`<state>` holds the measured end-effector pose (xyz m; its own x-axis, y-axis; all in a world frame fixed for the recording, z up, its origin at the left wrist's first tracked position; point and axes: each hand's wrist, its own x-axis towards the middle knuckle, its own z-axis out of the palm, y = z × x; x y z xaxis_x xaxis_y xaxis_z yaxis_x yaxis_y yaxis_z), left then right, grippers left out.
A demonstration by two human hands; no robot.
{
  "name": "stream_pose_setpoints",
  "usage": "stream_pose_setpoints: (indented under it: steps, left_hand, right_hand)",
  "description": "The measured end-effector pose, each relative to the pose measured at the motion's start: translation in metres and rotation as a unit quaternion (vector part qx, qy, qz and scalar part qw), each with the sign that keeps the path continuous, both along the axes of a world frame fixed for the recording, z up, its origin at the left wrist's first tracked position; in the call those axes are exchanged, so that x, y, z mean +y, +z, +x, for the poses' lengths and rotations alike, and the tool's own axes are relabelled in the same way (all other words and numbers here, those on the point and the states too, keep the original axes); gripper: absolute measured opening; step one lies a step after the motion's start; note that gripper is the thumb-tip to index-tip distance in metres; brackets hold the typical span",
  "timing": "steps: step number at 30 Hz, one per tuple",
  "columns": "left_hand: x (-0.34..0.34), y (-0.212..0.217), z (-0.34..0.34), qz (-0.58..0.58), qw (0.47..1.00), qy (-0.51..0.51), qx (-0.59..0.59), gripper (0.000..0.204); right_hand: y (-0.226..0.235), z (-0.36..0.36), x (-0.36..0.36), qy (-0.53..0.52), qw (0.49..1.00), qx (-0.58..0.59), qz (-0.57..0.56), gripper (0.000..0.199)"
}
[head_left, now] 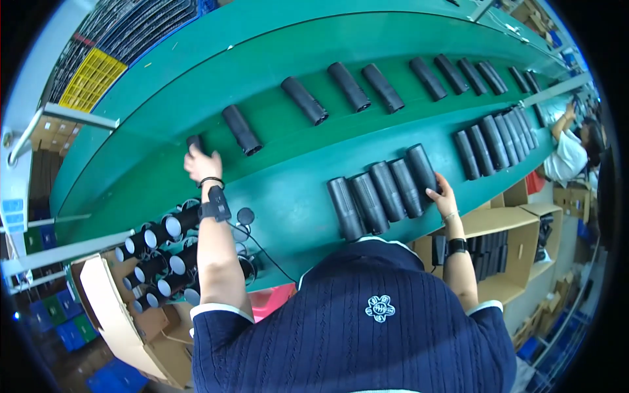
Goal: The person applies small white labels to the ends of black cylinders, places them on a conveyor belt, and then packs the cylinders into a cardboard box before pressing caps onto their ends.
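Observation:
My left hand (203, 165) reaches over the green belt, its fingers closed around the near end of a black cylinder (194, 141); most of that cylinder is hidden by the hand. On the near worktop, several black ribbed cylinders (388, 190) lie side by side in a slanted row. My right hand (443, 196) grips the lower right side of the rightmost black cylinder (421, 167) of this row, thumb on top. A small black device is strapped to my left wrist, with a cable trailing from it.
More black cylinders (303, 100) lie spaced along the belt (275, 147). Another group (496, 141) sits on the worktop at right. White-ended black cylinders (173, 226) are stacked at left beside an open carton (105, 288). Cartons (517, 226) stand at right. A co-worker (570, 150) is at the far right.

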<state>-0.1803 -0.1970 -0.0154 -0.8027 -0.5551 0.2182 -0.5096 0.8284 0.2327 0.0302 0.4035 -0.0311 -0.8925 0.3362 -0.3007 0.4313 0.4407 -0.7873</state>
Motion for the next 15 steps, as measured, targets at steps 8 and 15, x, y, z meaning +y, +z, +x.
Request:
stream_pose_setpoints:
  steps: [8,15]
  left_hand:
    - [0.183,0.072,0.133,0.565,0.686,-0.45,-0.086,0.092]
    - [0.186,0.054,0.185,0.649,0.667,-0.361,0.057,0.067]
  right_hand:
    - [0.087,-0.041,-0.128,0.186,0.93,0.111,-0.298,0.072]
    - [0.111,-0.06,-0.191,0.383,0.901,0.093,-0.181,0.074]
